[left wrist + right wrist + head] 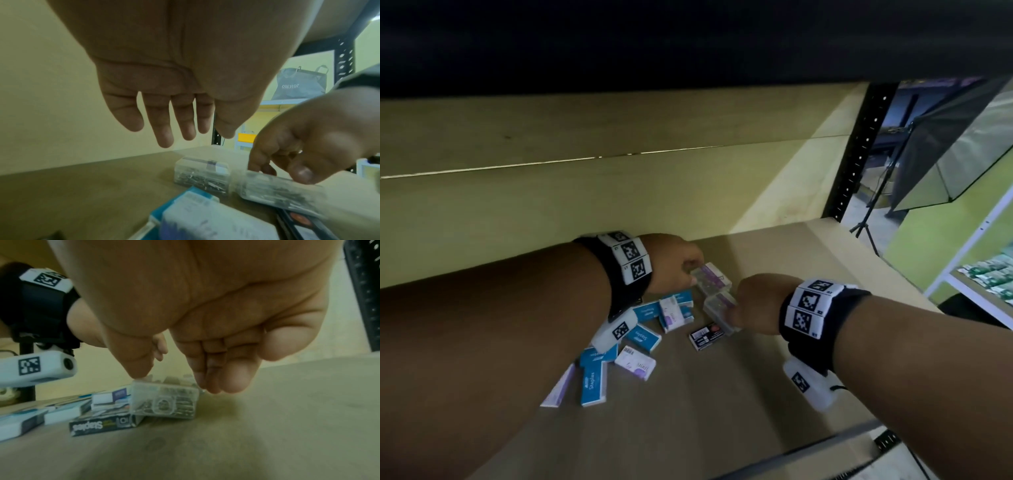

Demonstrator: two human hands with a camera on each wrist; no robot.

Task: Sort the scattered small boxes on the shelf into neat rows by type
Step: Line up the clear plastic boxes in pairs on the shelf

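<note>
Two clear plastic boxes of metal clips lie end to end on the shelf board (pixel 791 260). My left hand (pixel 693 270) hovers by the far clear box (pixel 710 279), its fingers (pixel 164 134) straight and holding nothing. My right hand (pixel 736 308) pinches the near clear box (pixel 719 305) between thumb and fingers (pixel 216 382); this box (pixel 164 400) touches the board. A black staples box (pixel 707 337) lies just in front of it. Blue staples boxes (pixel 642 337) and white-and-purple boxes (pixel 635 366) lie scattered under my left wrist.
The shelf's back wall (pixel 585 198) rises close behind the boxes. A black perforated post (pixel 859 154) stands at the right rear corner. The metal front edge (pixel 825 442) runs below my right forearm. Bare board extends right of the boxes.
</note>
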